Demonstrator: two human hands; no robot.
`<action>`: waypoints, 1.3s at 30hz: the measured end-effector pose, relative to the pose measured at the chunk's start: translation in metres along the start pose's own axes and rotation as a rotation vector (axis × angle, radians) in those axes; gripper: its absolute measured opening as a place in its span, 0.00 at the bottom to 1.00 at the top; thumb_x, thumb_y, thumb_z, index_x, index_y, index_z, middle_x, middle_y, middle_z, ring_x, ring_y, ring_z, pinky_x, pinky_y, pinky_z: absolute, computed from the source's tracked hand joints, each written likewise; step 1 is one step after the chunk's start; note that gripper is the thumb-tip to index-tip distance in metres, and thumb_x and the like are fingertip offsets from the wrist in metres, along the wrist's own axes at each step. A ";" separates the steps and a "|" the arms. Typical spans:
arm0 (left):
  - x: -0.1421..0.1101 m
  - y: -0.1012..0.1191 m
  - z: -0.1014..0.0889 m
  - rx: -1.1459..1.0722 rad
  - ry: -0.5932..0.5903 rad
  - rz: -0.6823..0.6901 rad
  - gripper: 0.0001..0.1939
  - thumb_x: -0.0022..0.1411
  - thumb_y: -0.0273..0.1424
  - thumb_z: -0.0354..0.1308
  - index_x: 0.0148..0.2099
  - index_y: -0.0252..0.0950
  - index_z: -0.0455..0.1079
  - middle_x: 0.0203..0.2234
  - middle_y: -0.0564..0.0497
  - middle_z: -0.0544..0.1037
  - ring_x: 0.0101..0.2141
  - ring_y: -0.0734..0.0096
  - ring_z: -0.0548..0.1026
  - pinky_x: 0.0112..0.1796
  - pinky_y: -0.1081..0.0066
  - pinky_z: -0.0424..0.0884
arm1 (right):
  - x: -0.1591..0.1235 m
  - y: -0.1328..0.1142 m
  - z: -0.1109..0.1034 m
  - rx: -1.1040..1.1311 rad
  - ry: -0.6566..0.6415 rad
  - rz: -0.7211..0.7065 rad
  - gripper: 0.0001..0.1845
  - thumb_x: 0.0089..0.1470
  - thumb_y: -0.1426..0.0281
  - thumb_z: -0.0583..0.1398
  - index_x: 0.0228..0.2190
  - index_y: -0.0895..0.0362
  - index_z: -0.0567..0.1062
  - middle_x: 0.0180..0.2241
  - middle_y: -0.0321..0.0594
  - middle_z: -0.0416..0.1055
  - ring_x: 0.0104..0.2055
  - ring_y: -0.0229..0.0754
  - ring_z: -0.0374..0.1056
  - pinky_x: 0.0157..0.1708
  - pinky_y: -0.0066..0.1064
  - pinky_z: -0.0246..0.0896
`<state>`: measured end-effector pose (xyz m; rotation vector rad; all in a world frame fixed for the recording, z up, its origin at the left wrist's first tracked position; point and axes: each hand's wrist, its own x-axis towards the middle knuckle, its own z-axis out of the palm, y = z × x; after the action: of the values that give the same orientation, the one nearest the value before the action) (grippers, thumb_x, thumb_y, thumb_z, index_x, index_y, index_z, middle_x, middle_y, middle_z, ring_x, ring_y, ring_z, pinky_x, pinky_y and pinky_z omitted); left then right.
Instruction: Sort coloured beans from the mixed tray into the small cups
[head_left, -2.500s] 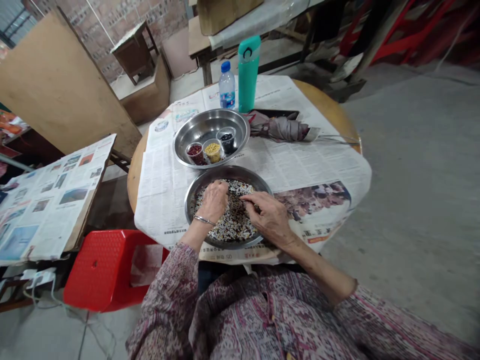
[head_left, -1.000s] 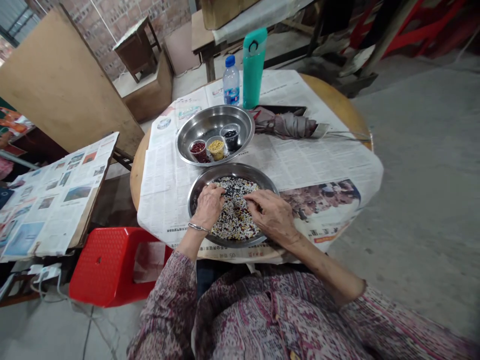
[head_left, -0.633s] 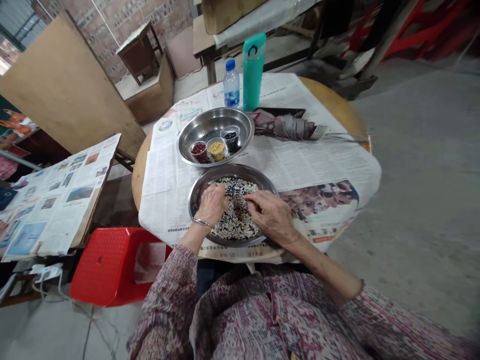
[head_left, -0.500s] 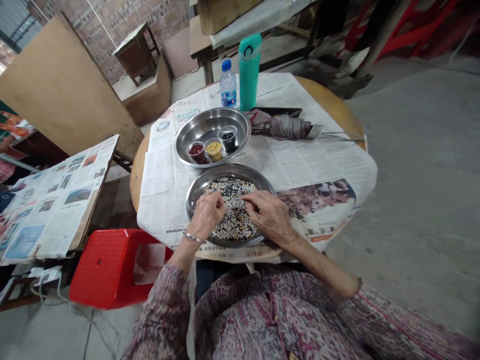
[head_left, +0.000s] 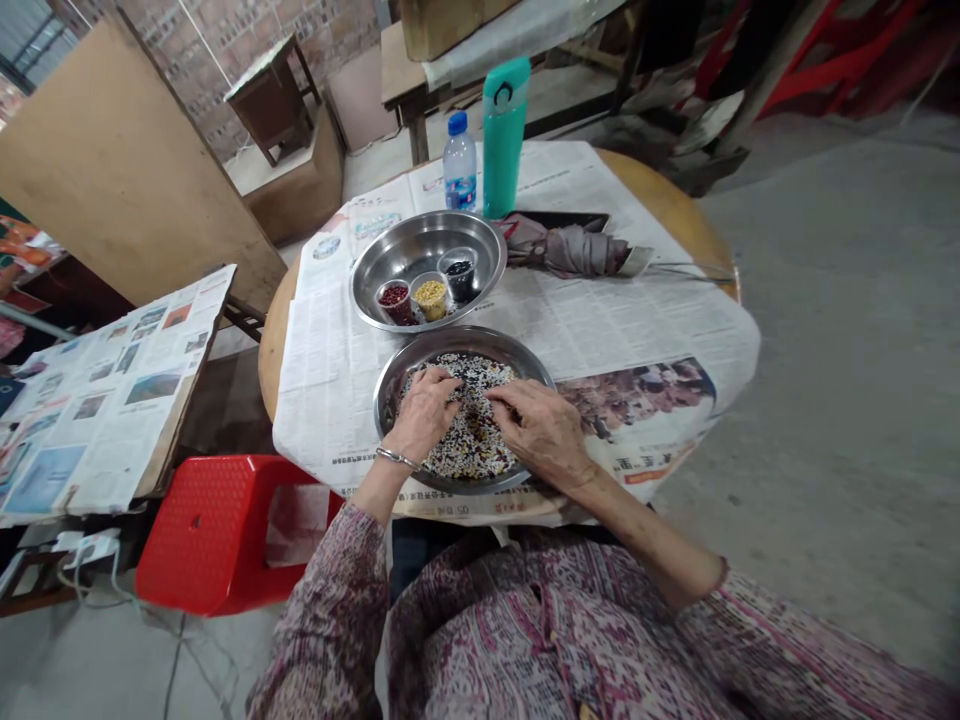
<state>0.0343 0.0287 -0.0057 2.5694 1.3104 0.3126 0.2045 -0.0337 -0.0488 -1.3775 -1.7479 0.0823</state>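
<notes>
A round steel basin in front of me holds a spread of mixed white, black, yellow and dark red grains and beans. Over its left part is my left hand, fingers stretched forward and thumb apart, a metal bracelet on the wrist. My right hand reaches over the right side, fingers bent and thumb a little apart from them; nothing shows between them. Behind stands a second steel basin with three clear cups: dark red beans, yellow beans and black beans.
Newspaper covers the round table. At its back stand a water bottle and a teal flask, beside a folded grey umbrella. A red stool and a newspaper-covered table are to my left.
My left hand has opened from a closed pinch and its fingers now stretch over the grains. My right hand has hardly moved. The view has shifted slightly.
</notes>
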 end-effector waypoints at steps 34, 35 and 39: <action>-0.013 -0.007 0.005 -0.175 0.075 -0.216 0.08 0.58 0.18 0.58 0.34 0.36 0.73 0.29 0.53 0.76 0.33 0.71 0.74 0.42 0.70 0.72 | 0.001 -0.002 -0.001 -0.013 0.009 -0.012 0.12 0.55 0.77 0.55 0.36 0.57 0.77 0.34 0.43 0.78 0.37 0.46 0.72 0.40 0.37 0.68; -0.015 -0.003 0.004 -0.224 0.057 -0.194 0.08 0.58 0.17 0.58 0.34 0.36 0.73 0.28 0.54 0.76 0.32 0.73 0.74 0.40 0.71 0.72 | 0.000 -0.002 -0.001 -0.009 0.009 -0.010 0.12 0.55 0.77 0.55 0.36 0.57 0.77 0.34 0.43 0.78 0.37 0.46 0.73 0.40 0.38 0.68; -0.030 0.018 0.001 -0.263 -0.007 -0.070 0.07 0.60 0.20 0.58 0.37 0.36 0.74 0.31 0.53 0.77 0.34 0.72 0.75 0.43 0.70 0.72 | 0.000 -0.001 -0.001 0.007 0.010 -0.002 0.13 0.56 0.77 0.54 0.37 0.57 0.77 0.35 0.44 0.78 0.38 0.47 0.73 0.42 0.39 0.68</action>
<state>0.0306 -0.0063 -0.0038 2.2996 1.2608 0.4315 0.2041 -0.0349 -0.0476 -1.3691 -1.7391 0.0800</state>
